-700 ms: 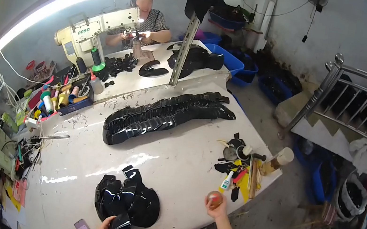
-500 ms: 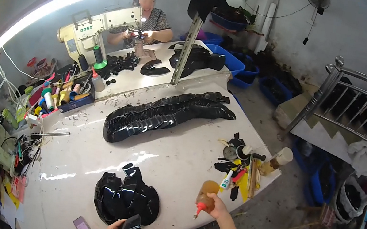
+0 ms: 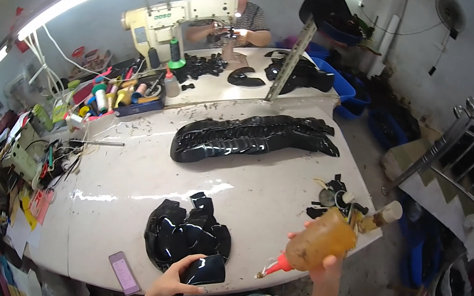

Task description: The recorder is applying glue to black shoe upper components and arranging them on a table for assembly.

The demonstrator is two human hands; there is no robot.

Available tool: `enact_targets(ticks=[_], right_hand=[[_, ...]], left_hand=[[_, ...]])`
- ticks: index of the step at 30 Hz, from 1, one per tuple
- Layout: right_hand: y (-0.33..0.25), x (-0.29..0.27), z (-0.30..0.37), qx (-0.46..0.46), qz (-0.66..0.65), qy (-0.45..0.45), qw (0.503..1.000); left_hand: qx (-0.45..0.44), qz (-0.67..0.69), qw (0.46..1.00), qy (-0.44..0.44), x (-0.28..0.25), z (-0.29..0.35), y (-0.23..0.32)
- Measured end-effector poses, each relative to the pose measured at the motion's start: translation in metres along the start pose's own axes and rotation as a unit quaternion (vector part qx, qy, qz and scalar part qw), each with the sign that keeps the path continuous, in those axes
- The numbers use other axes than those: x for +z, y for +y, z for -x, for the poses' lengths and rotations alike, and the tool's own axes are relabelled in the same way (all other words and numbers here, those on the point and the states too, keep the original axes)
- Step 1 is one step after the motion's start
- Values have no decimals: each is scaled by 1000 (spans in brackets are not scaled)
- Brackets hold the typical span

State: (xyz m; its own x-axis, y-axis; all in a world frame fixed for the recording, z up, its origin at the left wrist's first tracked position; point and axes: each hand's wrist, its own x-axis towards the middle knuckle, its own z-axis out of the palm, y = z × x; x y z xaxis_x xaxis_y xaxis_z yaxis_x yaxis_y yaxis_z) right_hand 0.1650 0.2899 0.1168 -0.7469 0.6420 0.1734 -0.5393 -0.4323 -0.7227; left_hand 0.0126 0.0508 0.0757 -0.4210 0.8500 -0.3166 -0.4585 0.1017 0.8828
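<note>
My left hand (image 3: pixel 175 281) grips a glossy black curved piece (image 3: pixel 207 271) close to the table's front edge, fingers behind it and thumb at its lower side. In my right hand (image 3: pixel 326 271) is an amber squeeze bottle (image 3: pixel 321 240), tilted so that its red nozzle (image 3: pixel 276 265) points down and left. The nozzle's tip is apart from the black piece. Just beyond my left hand lies a pile of similar shiny black pieces (image 3: pixel 187 232). Farther back, a long row of overlapping black pieces (image 3: pixel 256 142) stretches across the white table (image 3: pixel 116 176).
A phone (image 3: pixel 124 273) lies left of my left hand. Small tools and a jar (image 3: pixel 387 214) crowd the right corner. A tray of thread spools (image 3: pixel 139 103) stands at the back left. Beyond, a person (image 3: pixel 250 21) works behind a sewing machine (image 3: pixel 170 18). Blue tubs (image 3: pixel 336 80) sit on the floor.
My right hand has lifted the bottle closer to the camera. My left hand has raised the black piece and turned its broad face into view. The whole view has shifted.
</note>
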Motion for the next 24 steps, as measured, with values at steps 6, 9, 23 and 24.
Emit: enact_targets(ticks=[6, 9, 23, 24], right_hand=[[8, 19, 4, -3, -26, -37, 999], [18, 23, 5, 1, -67, -31, 997], [38, 21, 13, 3, 42, -39, 998], [38, 21, 12, 4, 42, -39, 998]], left_hand=[[30, -48, 998, -39, 1, 5, 10], [49, -55, 996, -44, -1, 6, 10], [64, -75, 994, -52, -2, 4, 16], [66, -78, 993, -55, -3, 3, 15]])
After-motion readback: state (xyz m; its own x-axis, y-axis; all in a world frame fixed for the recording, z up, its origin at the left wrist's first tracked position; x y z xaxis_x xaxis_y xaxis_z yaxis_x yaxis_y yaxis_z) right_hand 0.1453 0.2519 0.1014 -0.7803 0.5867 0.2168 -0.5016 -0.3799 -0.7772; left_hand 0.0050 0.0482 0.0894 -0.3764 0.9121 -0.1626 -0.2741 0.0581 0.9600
